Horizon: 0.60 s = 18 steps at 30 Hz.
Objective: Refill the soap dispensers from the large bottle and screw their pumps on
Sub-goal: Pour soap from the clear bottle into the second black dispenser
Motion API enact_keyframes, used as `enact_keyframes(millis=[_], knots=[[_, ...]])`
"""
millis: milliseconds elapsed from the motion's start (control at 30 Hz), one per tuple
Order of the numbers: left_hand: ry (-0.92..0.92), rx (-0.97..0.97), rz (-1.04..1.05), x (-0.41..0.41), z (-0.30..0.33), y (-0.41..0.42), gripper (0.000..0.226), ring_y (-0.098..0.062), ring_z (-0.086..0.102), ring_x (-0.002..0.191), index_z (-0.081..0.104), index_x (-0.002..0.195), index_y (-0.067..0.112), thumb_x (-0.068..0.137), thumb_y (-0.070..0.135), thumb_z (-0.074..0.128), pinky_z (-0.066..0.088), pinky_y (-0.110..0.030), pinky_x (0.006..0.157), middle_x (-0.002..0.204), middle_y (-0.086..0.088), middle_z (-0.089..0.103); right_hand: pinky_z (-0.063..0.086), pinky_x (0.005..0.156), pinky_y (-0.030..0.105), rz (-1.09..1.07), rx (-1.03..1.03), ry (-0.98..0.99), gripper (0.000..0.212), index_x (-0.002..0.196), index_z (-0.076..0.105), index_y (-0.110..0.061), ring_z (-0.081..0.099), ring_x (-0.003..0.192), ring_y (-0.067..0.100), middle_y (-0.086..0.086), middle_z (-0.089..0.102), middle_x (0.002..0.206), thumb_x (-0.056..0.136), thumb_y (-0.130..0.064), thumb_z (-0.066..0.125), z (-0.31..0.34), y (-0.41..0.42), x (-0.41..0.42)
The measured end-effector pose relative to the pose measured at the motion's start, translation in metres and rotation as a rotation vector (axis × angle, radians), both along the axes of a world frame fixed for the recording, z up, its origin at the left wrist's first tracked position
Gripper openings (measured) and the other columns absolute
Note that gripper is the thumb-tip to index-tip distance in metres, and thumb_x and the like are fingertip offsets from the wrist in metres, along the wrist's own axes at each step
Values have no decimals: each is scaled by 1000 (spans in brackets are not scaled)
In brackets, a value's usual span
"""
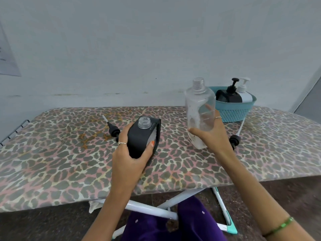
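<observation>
An ironing board (69,162) with a padded, leopard-print cloth cover filled the middle of the frame, one in number, on white metal legs that crossed at the lower centre. At the upper right of the board sat one teal woven-look plastic basket (234,112), round and open-topped. Inside it stood two capped dispensers, a black one (229,97) and a white one (245,96), each with its pump on.

The right hand (211,134) wrapped its fingers round a tall, clear, round plastic bottle (199,108), held upright right of centre with its threaded neck open. The left hand (132,153) gripped a black, flat-sided dispenser (140,138) at the centre, thumb curled over its front, clear threaded neck open and tilted toward the top of the frame; whether it touched the cover could not be told.

Two loose black pumps with thin pale tubes lay on the cover: one (113,130) left of the black dispenser, one (235,140) just right of the right wrist.
</observation>
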State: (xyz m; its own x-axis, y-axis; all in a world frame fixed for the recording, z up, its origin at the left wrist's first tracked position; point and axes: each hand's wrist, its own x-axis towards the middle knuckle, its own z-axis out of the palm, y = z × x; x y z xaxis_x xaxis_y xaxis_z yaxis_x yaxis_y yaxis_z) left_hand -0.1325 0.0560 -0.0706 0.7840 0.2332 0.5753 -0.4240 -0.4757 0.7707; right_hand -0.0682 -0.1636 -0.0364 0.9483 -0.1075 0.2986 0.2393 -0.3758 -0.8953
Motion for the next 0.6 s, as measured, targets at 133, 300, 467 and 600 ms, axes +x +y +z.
enact_keyframes(millis=[133,300,467,600], knots=[[-7,23,18,1,-2,1,65,7,54,99,43,138,19,80,27,72,42,0,79,116,11,56,40,102,36,-36,49,3,82,141,31,-35,49,121,14,-4,49,137,75,-26,79,-11,-4,5],[-16,20,22,3,-4,1,63,19,53,96,44,137,14,81,22,73,41,0,78,110,31,48,40,105,39,-80,86,-1,87,143,27,-35,52,119,14,-1,51,136,73,-34,80,-21,-9,7],[-30,13,27,2,-2,-1,63,17,56,86,44,137,16,80,31,70,46,-3,70,103,34,50,36,97,26,-75,70,-6,85,143,28,-31,49,117,9,-5,48,132,75,-33,79,-20,-9,6],[-26,23,31,3,-5,0,62,18,54,76,44,137,15,82,23,72,45,-3,63,91,41,51,40,94,25,-81,58,28,81,139,33,-24,52,112,9,-7,52,125,74,-34,80,-24,-8,3]])
